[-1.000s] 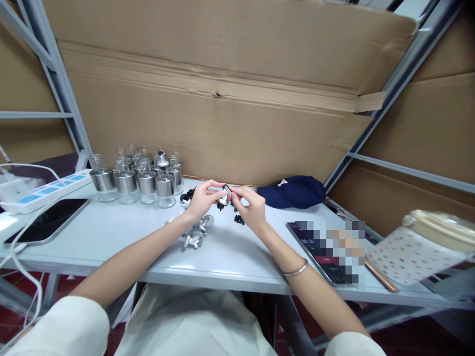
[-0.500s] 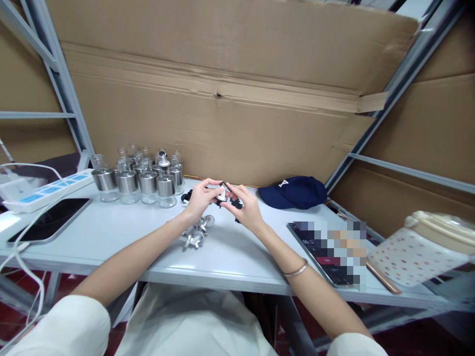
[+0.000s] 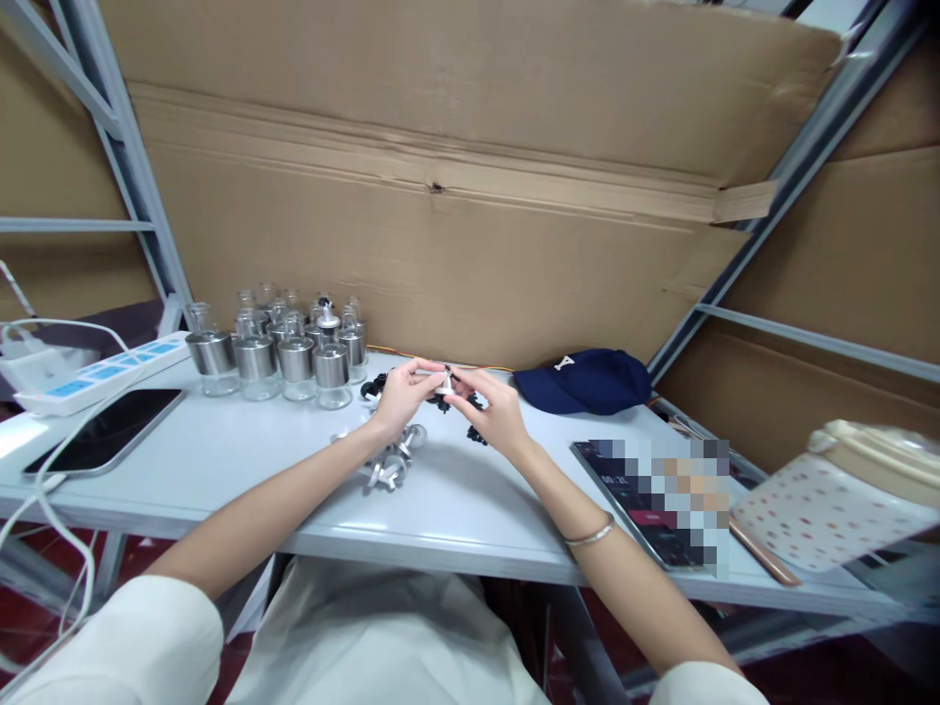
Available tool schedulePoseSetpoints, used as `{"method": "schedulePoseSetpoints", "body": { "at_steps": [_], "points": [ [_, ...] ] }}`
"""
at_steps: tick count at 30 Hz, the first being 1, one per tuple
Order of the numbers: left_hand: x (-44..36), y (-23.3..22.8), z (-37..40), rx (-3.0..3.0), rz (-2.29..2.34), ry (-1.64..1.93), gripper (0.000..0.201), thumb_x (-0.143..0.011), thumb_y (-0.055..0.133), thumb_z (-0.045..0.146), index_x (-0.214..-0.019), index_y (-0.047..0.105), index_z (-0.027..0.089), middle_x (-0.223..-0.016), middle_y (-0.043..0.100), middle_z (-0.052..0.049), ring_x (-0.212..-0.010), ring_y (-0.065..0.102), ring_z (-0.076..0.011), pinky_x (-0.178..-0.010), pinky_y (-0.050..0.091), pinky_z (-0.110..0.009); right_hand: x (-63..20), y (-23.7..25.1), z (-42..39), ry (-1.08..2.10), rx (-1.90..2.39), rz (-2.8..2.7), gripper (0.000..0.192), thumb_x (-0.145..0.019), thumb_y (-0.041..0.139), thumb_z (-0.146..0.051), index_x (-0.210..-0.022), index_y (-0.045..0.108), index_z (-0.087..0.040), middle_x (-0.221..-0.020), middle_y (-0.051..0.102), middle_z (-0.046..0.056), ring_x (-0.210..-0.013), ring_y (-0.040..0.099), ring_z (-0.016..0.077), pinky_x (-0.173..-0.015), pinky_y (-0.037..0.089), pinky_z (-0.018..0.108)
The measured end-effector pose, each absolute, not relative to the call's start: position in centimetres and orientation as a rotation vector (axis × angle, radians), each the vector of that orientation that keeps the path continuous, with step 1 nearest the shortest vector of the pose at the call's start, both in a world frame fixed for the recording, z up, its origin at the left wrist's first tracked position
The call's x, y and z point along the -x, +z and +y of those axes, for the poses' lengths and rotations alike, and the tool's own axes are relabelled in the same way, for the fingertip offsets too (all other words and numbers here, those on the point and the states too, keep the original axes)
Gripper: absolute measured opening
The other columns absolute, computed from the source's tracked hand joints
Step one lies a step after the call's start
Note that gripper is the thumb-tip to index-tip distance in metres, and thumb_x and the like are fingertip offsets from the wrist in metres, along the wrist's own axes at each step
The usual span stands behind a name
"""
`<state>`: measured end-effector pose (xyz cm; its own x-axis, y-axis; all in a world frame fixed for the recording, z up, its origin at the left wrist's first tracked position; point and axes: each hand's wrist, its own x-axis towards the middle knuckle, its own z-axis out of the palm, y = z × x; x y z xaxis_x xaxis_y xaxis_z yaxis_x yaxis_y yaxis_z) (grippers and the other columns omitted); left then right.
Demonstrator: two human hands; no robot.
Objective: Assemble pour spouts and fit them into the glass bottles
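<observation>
Silver cap piece (image 3: 443, 383) being pinched between both hands above white table (image 3: 220, 460), centre. Left hand (image 3: 398, 394) gripping it with thumb and fingers; right hand (image 3: 496, 411) closing fingertips on its other end. Silver-collared glass bottles (image 3: 294, 352) standing far left, loose silver parts (image 3: 389, 460) lying under left wrist, navy cap (image 3: 584, 380) sitting right.

One cap (image 3: 582, 380), two phones (image 3: 103, 443), one power strip (image 3: 99, 371)

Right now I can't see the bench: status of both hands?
Left hand and right hand pinch one small silver cap together above the table. Loose caps under left wrist. Bottles apart.
</observation>
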<state>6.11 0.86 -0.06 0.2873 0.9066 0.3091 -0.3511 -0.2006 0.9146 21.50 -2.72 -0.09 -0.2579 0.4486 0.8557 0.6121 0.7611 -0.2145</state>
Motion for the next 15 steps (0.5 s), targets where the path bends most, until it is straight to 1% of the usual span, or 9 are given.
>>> {"method": "schedulePoseSetpoints", "body": {
  "at_steps": [3, 5, 7, 10, 13, 15],
  "points": [
    [-5.99, -0.05, 0.92, -1.302, 0.551, 1.29, 0.043, -0.062, 0.072, 0.031, -0.098, 0.054, 0.015, -0.065, 0.067, 0.001, -0.057, 0.059, -0.009, -0.059, 0.042, -0.02, -21.37, -0.23, -2.51, -0.121, 0.823, -1.903, 0.037, -0.082, 0.059, -0.033, -0.117, 0.055, -0.021, -0.086, 0.065, 0.005, -0.071, 0.06, 0.015, -0.068, 0.052, 0.03],
    [-5.89, 0.1, 0.9, -1.297, 0.559, 1.288, 0.051, -0.061, 0.073, 0.028, -0.106, 0.052, 0.016, -0.066, 0.067, 0.001, -0.058, 0.058, -0.0087, -0.06, 0.042, -0.02, -21.28, -0.39, -2.44, -0.058, 0.859, -1.882, 0.04, -0.081, 0.059, -0.032, -0.119, 0.051, -0.021, -0.09, 0.065, 0.006, -0.073, 0.061, 0.0148, -0.069, 0.053, 0.031],
    [-5.87, 0.27, 0.81, -1.282, 0.581, 1.276, 0.053, -0.06, 0.073, 0.028, -0.108, 0.054, 0.014, -0.066, 0.067, 0.0, -0.06, 0.059, -0.0093, -0.061, 0.043, -0.021, -21.21, -0.55, -2.4, 0.002, 0.891, -1.858, 0.038, -0.08, 0.059, -0.033, -0.115, 0.051, -0.02, -0.089, 0.066, 0.006, -0.073, 0.062, 0.0149, -0.069, 0.053, 0.031],
    [-5.97, 0.41, 0.63, -1.252, 0.592, 1.283, 0.054, -0.058, 0.074, 0.028, -0.107, 0.057, 0.012, -0.068, 0.067, -0.001, -0.062, 0.06, -0.0106, -0.063, 0.044, -0.022, -21.16, -0.72, -2.32, 0.047, 0.92, -1.822, 0.032, -0.077, 0.062, -0.039, -0.101, 0.054, -0.019, -0.082, 0.065, 0.005, -0.071, 0.062, 0.0157, -0.067, 0.053, 0.031],
    [-6.08, 0.37, 0.56, -1.242, 0.577, 1.303, 0.056, -0.058, 0.074, 0.027, -0.11, 0.057, 0.013, -0.071, 0.068, -0.001, -0.063, 0.06, -0.0105, -0.063, 0.045, -0.022, -21.16, -0.77, -2.23, 0.071, 0.944, -1.776, 0.035, -0.073, 0.066, -0.045, -0.092, 0.053, -0.018, -0.079, 0.065, 0.005, -0.068, 0.062, 0.0162, -0.065, 0.054, 0.032],
    [-6.1, 0.28, 0.64, -1.257, 0.586, 1.3, 0.051, -0.059, 0.074, 0.028, -0.106, 0.06, 0.013, -0.072, 0.068, -0.002, -0.063, 0.06, -0.0105, -0.063, 0.046, -0.022, -21.16, -0.72, -2.22, 0.087, 0.945, -1.762, 0.036, -0.073, 0.065, -0.047, -0.088, 0.052, -0.018, -0.077, 0.065, 0.006, -0.067, 0.062, 0.0161, -0.064, 0.054, 0.032]
  ]
}}
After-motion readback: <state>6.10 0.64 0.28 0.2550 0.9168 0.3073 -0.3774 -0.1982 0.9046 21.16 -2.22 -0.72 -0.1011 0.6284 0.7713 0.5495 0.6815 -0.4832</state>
